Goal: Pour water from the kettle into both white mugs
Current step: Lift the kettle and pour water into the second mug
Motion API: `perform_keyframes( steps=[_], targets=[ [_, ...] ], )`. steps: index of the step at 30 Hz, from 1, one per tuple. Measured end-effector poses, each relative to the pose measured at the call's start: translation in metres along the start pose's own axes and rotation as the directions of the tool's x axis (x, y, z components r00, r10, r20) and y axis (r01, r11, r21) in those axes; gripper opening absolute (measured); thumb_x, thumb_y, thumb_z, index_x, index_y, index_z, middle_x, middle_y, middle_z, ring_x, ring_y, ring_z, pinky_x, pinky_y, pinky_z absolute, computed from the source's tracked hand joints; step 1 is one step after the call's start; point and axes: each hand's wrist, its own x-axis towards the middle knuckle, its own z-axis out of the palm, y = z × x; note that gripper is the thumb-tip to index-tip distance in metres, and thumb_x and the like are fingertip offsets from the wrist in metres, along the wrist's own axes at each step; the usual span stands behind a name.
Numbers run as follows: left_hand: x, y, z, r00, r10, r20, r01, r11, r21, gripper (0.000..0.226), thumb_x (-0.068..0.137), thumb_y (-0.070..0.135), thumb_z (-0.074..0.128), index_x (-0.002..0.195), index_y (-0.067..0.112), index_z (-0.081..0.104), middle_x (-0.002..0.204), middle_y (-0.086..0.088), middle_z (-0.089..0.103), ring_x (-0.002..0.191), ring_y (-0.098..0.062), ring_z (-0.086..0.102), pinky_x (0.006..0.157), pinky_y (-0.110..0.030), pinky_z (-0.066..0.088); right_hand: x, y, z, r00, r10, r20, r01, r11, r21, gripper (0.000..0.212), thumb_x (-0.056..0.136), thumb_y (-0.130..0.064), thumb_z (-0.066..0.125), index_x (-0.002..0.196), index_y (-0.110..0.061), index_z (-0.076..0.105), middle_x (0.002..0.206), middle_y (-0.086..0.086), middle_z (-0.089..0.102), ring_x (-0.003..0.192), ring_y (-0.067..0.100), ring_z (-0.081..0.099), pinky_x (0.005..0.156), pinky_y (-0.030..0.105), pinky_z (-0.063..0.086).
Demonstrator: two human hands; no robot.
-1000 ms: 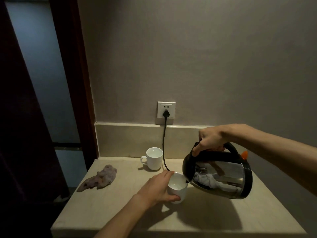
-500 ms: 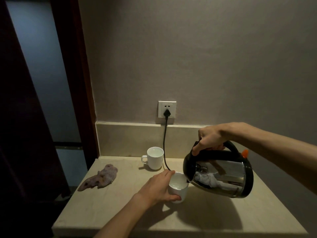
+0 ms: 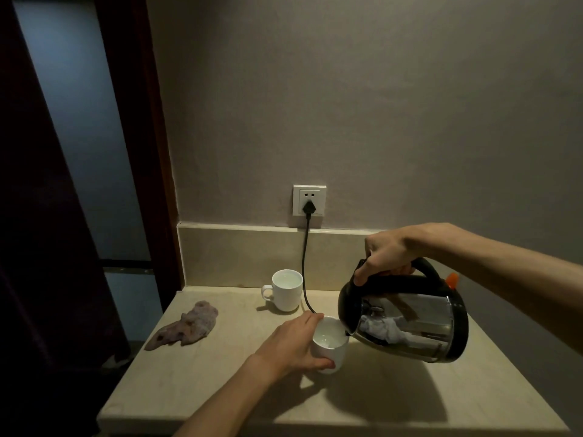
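Kettle (image 3: 407,326): steel body, black handle and base, orange tab at rear; held off the table, tilted spout-down, spout at the rim of the near mug.
Right hand (image 3: 389,252): fingers (image 3: 362,277) wrapped over the kettle's handle from above, gripping it.
Near mug (image 3: 329,350): white, upright on the table, directly below the spout; water inside.
Left hand (image 3: 295,343): fingers (image 3: 321,364) and thumb curled round the near mug's left side, holding it.
Far mug (image 3: 286,290): white, upright, handle leftward, beyond the left fingers, apart from them; appears to hold water.
Table (image 3: 220,383): pale stone.
Cord (image 3: 304,272): black, from wall socket (image 3: 309,200) down behind the near mug.
Cloth (image 3: 186,326): crumpled, well left of the fingers.
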Motion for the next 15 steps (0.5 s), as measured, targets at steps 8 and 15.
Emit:
perform_keyframes(
  steps=[8, 15],
  targets=[
    [0.0008, -0.0007, 0.0013, 1.000, 0.002, 0.005, -0.002, 1.000, 0.008, 0.096, 0.080, 0.061, 0.079, 0.156, 0.023, 0.034, 0.153, 0.003, 0.047, 0.135, -0.019, 0.050, 0.113, -0.037, 0.045, -0.0026, -0.0038, -0.0013, 1.000, 0.000, 0.012, 0.000, 1.000, -0.013, 0.039, 0.083, -0.054, 0.070, 0.076, -0.015, 0.068, 0.059, -0.001, 0.055, 0.050, 0.014, 0.049, 0.050, 0.025, 0.041],
    [0.0000, -0.0003, 0.0008, 1.000, -0.003, 0.000, 0.003, 1.000, 0.001, 0.095, 0.080, 0.061, 0.079, 0.155, 0.023, 0.034, 0.152, 0.003, 0.047, 0.134, -0.018, 0.050, 0.112, -0.037, 0.045, -0.0014, -0.0062, -0.0021, 1.000, 0.001, 0.018, -0.001, 1.000, -0.022, 0.039, 0.083, -0.054, 0.070, 0.079, -0.015, 0.068, 0.061, 0.000, 0.055, 0.051, 0.014, 0.049, 0.051, 0.025, 0.041]
  ],
)
